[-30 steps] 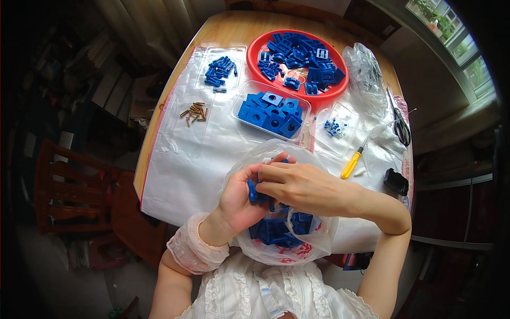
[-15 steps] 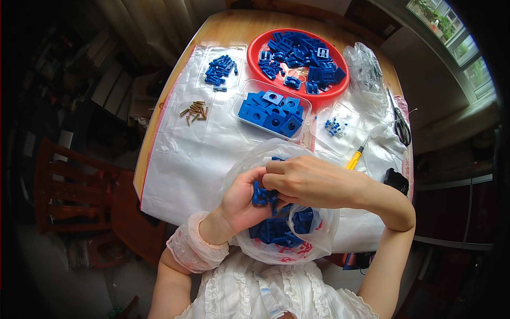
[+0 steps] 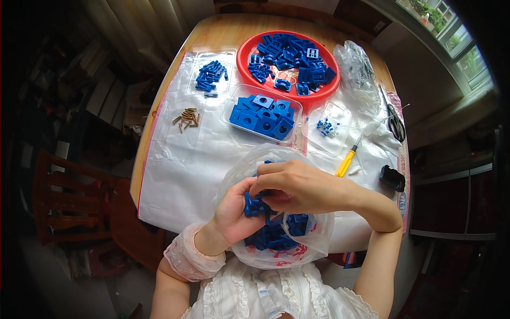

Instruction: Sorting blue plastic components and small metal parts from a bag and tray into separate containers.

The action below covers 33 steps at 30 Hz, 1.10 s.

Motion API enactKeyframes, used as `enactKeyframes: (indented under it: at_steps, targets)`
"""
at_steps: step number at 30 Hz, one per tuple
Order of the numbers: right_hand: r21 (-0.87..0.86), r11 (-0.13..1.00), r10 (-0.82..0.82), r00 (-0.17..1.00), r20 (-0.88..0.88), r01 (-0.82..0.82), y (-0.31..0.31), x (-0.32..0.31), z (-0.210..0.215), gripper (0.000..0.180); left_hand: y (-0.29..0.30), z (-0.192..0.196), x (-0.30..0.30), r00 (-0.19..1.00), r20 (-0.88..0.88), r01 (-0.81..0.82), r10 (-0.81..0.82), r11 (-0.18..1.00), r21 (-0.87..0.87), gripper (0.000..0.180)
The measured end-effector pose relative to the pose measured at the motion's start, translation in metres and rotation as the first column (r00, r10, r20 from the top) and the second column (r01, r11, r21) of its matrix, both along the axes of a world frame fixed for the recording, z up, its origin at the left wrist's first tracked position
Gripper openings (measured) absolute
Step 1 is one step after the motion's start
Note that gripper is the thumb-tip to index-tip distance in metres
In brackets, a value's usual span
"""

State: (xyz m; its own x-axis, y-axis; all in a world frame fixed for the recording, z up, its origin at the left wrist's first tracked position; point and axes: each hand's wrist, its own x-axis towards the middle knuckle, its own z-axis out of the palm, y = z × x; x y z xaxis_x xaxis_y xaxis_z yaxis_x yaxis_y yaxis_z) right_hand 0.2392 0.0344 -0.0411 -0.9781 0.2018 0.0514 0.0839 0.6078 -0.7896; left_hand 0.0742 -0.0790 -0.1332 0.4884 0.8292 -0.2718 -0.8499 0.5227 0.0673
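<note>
Table [image 3: 197,36] under white sheeting [image 3: 178,173], window [image 3: 456,41] beyond, left grip [image 3: 231,213] cupping blue parts [image 3: 254,206], right grip [image 3: 298,186] bent, hold hidden

It looks like a room in a home. A varnished wooden table [image 3: 215,33] has a slat-backed wooden chair [image 3: 130,204] beside it; a pale draped curtain [image 3: 135,26] hangs behind, glossy dark red cabinet doors [image 3: 443,204] stand at right, and a window [image 3: 461,45] shows green plants [image 3: 431,17] outside.
</note>
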Motion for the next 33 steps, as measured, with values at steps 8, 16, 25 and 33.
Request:
enactKeyframes:
  at_steps: [8,16,25,33]
  targets:
    - [-0.936,0.325,-0.113,0.988,0.106,0.137,0.032,-0.001,-0.003,0.019,0.006,0.015,0.005,0.995,-0.039,-0.089,0.088,0.995,-0.035,0.042]
    - [-0.99,0.061,-0.204,0.972,0.114,0.129,0.043,-0.004,-0.008,0.013,0.015,0.018,0.004,0.974,-0.078,-0.222,0.213,0.965,-0.138,0.041]
    - [-0.599,0.728,-0.243,0.942,0.23,0.334,0.016,-0.009,0.018,0.021,0.015,0.009,0.003,0.981,0.003,-0.194,0.194,0.981,-0.01,0.038]
    - [-0.299,0.806,-0.499,0.858,0.123,0.512,0.141,-0.025,-0.025,0.017,0.014,0.026,0.009,0.979,-0.032,-0.203,0.2,0.967,-0.152,0.041]
